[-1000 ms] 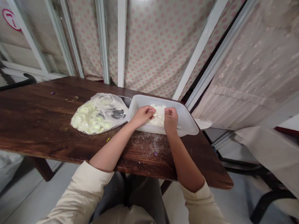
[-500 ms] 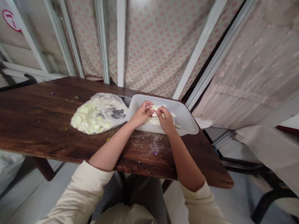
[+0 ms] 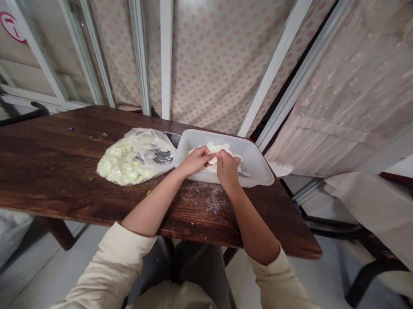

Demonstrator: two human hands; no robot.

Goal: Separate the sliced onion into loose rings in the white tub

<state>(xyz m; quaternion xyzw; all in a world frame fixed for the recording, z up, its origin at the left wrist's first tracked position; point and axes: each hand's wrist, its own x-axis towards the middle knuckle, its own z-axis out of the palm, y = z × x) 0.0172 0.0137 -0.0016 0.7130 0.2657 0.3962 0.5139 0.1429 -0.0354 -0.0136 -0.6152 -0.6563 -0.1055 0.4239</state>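
My left hand (image 3: 196, 161) and my right hand (image 3: 228, 167) meet over a white plastic tub (image 3: 257, 163). Between their fingertips is a small whitish piece (image 3: 213, 160), pinched from both sides. Several pale, flat pieces (image 3: 224, 147) lie in the tub under and behind my hands, partly covered by them. Just left of the tub, a clear plastic bag (image 3: 124, 161) holds many pale green-white round pieces.
The dark wooden table (image 3: 47, 163) carries white grains near its front edge, a purple bit (image 3: 214, 211) and a thin looped band (image 3: 98, 137). Dotted curtains (image 3: 215, 57) hang behind. A cloth-draped chair (image 3: 379, 214) stands at the right.
My right hand has turned, its fingers now more folded over the piece. My left fingers have closed in and moved slightly lower. The bag and tub have stayed in place.
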